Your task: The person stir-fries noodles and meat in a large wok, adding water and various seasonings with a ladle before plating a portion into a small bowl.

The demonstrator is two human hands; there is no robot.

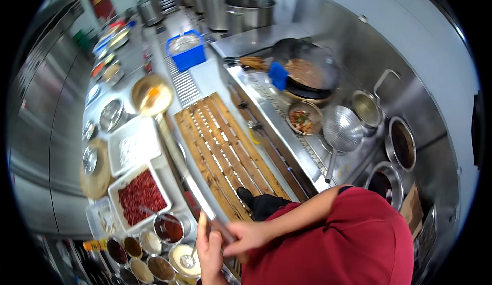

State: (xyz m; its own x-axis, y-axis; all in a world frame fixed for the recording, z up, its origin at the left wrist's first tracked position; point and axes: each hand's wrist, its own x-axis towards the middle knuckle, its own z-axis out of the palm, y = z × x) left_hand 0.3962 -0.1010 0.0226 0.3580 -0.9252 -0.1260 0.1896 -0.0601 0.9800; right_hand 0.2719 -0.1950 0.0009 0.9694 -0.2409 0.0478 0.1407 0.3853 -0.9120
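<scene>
A long, pale-shafted tool point(185, 174) with a brownish handle end runs up along the counter's edge. My right hand point(248, 237), blurred, is closed around its handle. Upright beside the handle is my left hand point(210, 246), fingers raised and thumb against or near it; blur hides whether it grips. The shaft's far end reaches a brass-coloured bowl point(139, 97) with something yellow-orange inside; whether they are joined cannot be told. Left of my hands stand a white tub of red sliced meat point(140, 196), a steel pot of red-brown sauce point(169, 228) and a bowl of cream-coloured contents point(178, 257).
A wok point(326, 64) with brownish food sits on the right-hand stove, near a perforated strainer point(342, 129) and a bowl of chopped ingredients point(303, 117). Slatted wooden boards point(226, 146) cover the floor. A blue crate point(188, 58) and large stockpots point(250, 12) stand farther off.
</scene>
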